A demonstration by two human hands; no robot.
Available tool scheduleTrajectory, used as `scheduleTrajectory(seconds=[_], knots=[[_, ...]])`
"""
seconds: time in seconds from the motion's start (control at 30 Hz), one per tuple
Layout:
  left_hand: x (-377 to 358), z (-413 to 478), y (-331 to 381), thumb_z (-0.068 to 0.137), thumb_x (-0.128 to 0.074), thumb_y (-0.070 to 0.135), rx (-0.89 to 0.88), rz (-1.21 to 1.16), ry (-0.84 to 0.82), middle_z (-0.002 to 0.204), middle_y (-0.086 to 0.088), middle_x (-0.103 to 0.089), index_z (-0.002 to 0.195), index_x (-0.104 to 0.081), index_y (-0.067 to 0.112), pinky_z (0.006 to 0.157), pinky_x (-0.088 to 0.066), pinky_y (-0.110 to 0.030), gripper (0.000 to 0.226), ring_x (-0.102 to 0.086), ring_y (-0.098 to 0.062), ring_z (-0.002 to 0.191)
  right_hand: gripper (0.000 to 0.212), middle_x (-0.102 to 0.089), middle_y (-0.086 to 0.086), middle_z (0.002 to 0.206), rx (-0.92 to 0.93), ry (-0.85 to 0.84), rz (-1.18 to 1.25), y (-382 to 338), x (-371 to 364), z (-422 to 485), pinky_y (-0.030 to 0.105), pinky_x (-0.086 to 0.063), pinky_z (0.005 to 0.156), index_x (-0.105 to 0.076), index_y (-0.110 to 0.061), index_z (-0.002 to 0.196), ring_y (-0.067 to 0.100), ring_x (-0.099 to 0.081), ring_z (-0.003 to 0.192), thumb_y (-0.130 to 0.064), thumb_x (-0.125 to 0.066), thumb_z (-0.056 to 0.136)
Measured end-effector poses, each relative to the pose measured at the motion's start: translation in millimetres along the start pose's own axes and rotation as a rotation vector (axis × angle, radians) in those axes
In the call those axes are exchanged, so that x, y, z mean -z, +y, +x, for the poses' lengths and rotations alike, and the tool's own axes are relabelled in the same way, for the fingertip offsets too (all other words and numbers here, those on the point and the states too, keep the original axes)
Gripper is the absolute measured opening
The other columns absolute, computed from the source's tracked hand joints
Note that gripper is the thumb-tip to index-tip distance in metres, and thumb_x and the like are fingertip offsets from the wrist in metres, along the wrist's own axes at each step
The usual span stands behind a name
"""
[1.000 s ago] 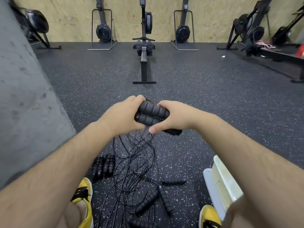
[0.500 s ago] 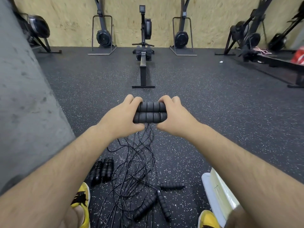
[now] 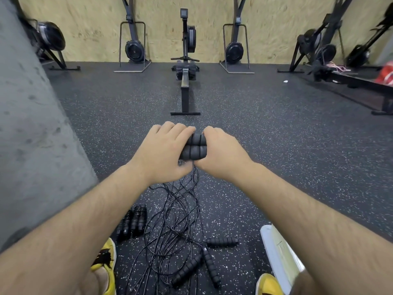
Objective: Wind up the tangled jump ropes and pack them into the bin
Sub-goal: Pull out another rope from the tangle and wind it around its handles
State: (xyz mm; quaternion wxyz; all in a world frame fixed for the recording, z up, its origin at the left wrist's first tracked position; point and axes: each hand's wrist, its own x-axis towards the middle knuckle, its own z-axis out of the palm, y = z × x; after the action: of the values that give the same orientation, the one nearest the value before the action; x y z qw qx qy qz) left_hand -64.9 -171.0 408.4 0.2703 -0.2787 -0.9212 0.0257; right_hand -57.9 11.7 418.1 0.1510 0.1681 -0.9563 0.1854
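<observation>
Both hands are clenched round 2 black foam handles [image 3: 194, 149] held side by side above the speckled floor [image 3: 276, 145], the left hand [image 3: 161, 150] gripping their left end and the right hand [image 3: 221, 152] their right end. Thin cord hangs from them into the tangled ropes [image 3: 174, 220] on the floor, where 3 loose handles [image 3: 222, 242] lie (a wound bundle [image 3: 133, 222] sits left, near a yellow shoe [image 3: 106, 258]). The pale bin [image 3: 276, 248], perhaps tilted, shows at the lower right, partly hidden by the forearm.

One wide-angle head-worn camera looks forward and down across the floor [image 3: 265, 135] to the far wall [image 3: 165, 28].
</observation>
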Motion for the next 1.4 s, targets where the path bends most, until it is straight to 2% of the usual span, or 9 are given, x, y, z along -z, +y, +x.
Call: scheduleTrajectory(seconds=[0.43, 0.53, 0.63, 0.73, 0.87, 1.0, 1.13, 1.3, 1.4], knots=[[0, 7, -21, 0.073, -0.068, 0.050, 0.000, -0.007, 0.006, 0.081, -0.002, -0.065, 0.092, -0.061, 0.013, 0.058, -0.044, -0.033, 0.042, -0.064, -0.032, 0.069, 0.028, -0.059, -0.001, 0.096, 0.030, -0.043, 0.113, -1, -1, 16, 0.035, -0.051, 0.070, -0.051, -0.020, 0.096, 0.026, -0.061, 0.084, -0.029, -0.065, 0.074], [5, 12, -28, 0.074, -0.073, 0.044, 0.060, 0.004, 0.032, 0.085, -0.003, -0.067, 0.093, -0.060, 0.013, 0.060, -0.045, -0.035, 0.038, -0.065, -0.034, 0.073, 0.077, -0.051, 0.000, 0.114, -0.015, 0.023, 0.430, 2, -5, 22, 0.027, -0.049, 0.082, -0.033, -0.023, 0.143, 0.016, -0.060, 0.095, -0.014, -0.071, 0.077], [7, 11, -39, 0.076, -0.072, 0.041, 0.134, -0.014, 0.084, 0.091, -0.006, -0.067, 0.097, -0.058, 0.012, 0.065, -0.047, -0.038, 0.038, -0.065, -0.036, 0.079, 0.111, -0.052, 0.001, 0.115, -0.272, 0.037, 0.744, 14, -15, 29, 0.029, -0.056, 0.084, -0.001, -0.027, 0.157, 0.011, -0.063, 0.088, -0.005, -0.077, 0.079], [11, 9, -47, 0.076, -0.069, 0.038, 0.163, -0.080, 0.157, 0.094, -0.006, -0.066, 0.099, -0.057, 0.012, 0.066, -0.046, -0.038, 0.037, -0.064, -0.036, 0.082, 0.094, -0.053, -0.003, 0.127, -0.297, -0.184, 0.624, 10, -39, 31, 0.027, -0.054, 0.078, -0.021, -0.025, 0.151, 0.014, -0.060, 0.105, -0.010, -0.079, 0.080], [14, 7, -44, 0.073, -0.066, 0.036, 0.117, -0.202, 0.228, 0.091, -0.001, -0.064, 0.100, -0.057, 0.012, 0.064, -0.043, -0.036, 0.037, -0.062, -0.034, 0.081, 0.070, -0.055, -0.003, 0.137, -0.049, -0.366, 0.668, -51, -74, 29, 0.023, -0.040, 0.102, -0.045, -0.015, 0.142, 0.008, -0.050, 0.124, -0.020, -0.080, 0.082], [17, 0, -40, 0.074, -0.058, 0.043, 0.119, -0.316, 0.232, 0.083, 0.013, -0.050, 0.098, -0.056, 0.018, 0.062, -0.036, -0.033, 0.036, -0.057, -0.025, 0.078, 0.041, -0.044, 0.013, 0.152, 0.106, -0.447, 0.457, -97, -88, 37, 0.033, -0.020, 0.118, -0.049, -0.006, 0.143, 0.025, -0.034, 0.142, -0.018, -0.051, 0.103], [24, -8, -54, 0.073, -0.060, 0.064, 0.108, -0.315, 0.187, 0.084, 0.015, -0.051, 0.100, -0.059, 0.021, 0.064, -0.034, -0.031, 0.051, -0.051, -0.017, 0.077, 0.021, -0.057, 0.010, 0.093, 0.126, -0.378, 0.639, -98, -87, 43, 0.044, -0.052, 0.083, -0.056, -0.012, 0.098, 0.027, -0.057, 0.080, 0.002, -0.040, 0.100], [24, -19, -85, 0.066, -0.067, 0.083, 0.075, -0.213, 0.113, 0.084, 0.010, -0.054, 0.100, -0.057, 0.022, 0.066, -0.035, -0.032, 0.070, -0.052, -0.018, 0.079, 0.020, -0.073, 0.001, 0.101, 0.109, -0.352, 0.561, -38, -56, 52, 0.030, -0.052, 0.087, -0.070, -0.019, 0.110, 0.009, -0.064, 0.093, -0.031, -0.063, 0.095], [22, -22, -96, 0.067, -0.067, 0.085, 0.040, -0.138, 0.107, 0.081, 0.009, -0.051, 0.097, -0.054, 0.022, 0.064, -0.036, -0.032, 0.071, -0.050, -0.019, 0.075, 0.028, -0.054, -0.004, 0.066, -0.038, -0.435, 0.627, -11, -29, 51, 0.029, -0.037, 0.056, -0.071, -0.015, 0.092, 0.013, -0.045, 0.057, -0.035, -0.053, 0.100]])
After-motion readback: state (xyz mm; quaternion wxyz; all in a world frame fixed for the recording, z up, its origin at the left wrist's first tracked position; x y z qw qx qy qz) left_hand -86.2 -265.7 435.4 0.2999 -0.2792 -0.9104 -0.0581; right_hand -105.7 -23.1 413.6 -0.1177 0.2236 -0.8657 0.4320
